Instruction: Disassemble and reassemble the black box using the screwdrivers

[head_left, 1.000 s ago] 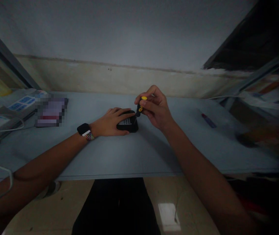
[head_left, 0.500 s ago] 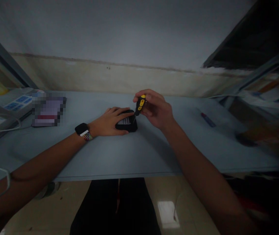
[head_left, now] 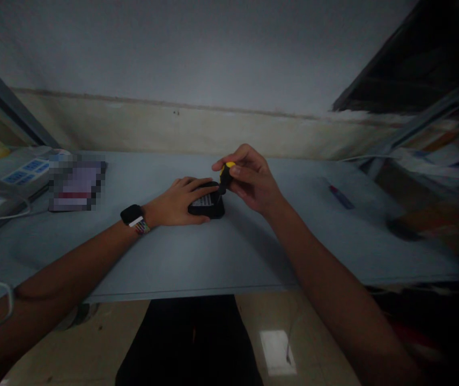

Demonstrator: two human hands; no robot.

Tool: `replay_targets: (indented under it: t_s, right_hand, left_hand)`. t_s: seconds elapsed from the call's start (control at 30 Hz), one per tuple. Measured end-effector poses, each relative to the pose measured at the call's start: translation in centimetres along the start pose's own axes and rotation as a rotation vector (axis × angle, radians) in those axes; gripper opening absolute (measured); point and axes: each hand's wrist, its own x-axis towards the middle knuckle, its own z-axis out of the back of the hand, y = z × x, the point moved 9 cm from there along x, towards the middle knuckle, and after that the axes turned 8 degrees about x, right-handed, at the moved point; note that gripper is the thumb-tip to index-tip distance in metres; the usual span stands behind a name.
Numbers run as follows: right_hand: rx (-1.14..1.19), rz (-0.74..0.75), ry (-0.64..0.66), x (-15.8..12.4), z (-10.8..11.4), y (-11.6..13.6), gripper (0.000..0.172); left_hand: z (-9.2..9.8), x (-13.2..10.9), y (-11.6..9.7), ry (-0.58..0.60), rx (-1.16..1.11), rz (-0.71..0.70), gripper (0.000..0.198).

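My left hand (head_left: 177, 202) steadies a small black box-like device (head_left: 216, 212) with rounded corners on the table, gripping it between thumb and spread fingers. Pale printing shows on a label on the device's upper face. A black-and-yellow screwdriver (head_left: 225, 177) is pinched by its short handle in my right hand (head_left: 253, 179). It leans slightly, its shaft running down to the device's right end. Whether the tip sits in a screw is too small to make out. My left wrist carries a dark watch (head_left: 132, 214).
A blurred-out phone (head_left: 79, 185) lies on the light blue table (head_left: 197, 262) at left, beside white power strips (head_left: 28, 174) and cables. Farther right is a pen-like red and blue item (head_left: 341, 197). Blurred clutter (head_left: 426, 220) fills the right end; a wall (head_left: 197, 128) stands behind.
My right hand has turned the screwdriver: less yellow shows on its handle, and the fingers sit differently. The left hand keeps its hold on the device. The view has shifted slightly.
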Motion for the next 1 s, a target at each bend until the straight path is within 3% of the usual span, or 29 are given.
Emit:
replay_targets:
  t_s: [0.4, 0.5, 0.6, 0.7, 0.8, 0.9, 1.0]
  right_hand:
    - [0.043, -0.029, 0.007, 0.0, -0.1, 0.5, 0.038]
    - [0.13, 0.029, -0.115, 0.3, 2.6, 1.5, 0.039]
    - [0.217, 0.099, -0.223, 0.6, 6.1, 1.6, 0.028]
    - [0.309, 0.086, -0.312, 1.1, 9.5, -0.1, 0.025]
    - [0.376, 0.022, -0.505, 0.9, 12.8, -2.6, 0.017]
    - [0.305, -0.069, -0.638, 0.6, 14.4, -4.4, 0.014]
    - [0.227, -0.118, -0.64, 0.7, 14.5, -5.4, 0.016]
  left_hand:
    - [-0.1, 0.0, 0.1, 0.024, -0.002, 0.022, 0.087]
    - [0.0, 0.0, -0.1, 0.045, -0.012, 0.033, 0.088]
    - [0.2, 0.0, -0.1, 0.054, -0.041, 0.031, 0.088]
    - [0.7, 0.1, -0.2, 0.033, -0.118, 0.009, 0.075]
    - [1.6, 0.2, -0.3, -0.035, -0.292, -0.03, 0.058]
    - [1.7, 0.1, 0.5, -0.076, -0.53, 0.007, 0.049]
    - [0.9, 0.0, 2.3, -0.115, -0.66, 0.137, 0.044]
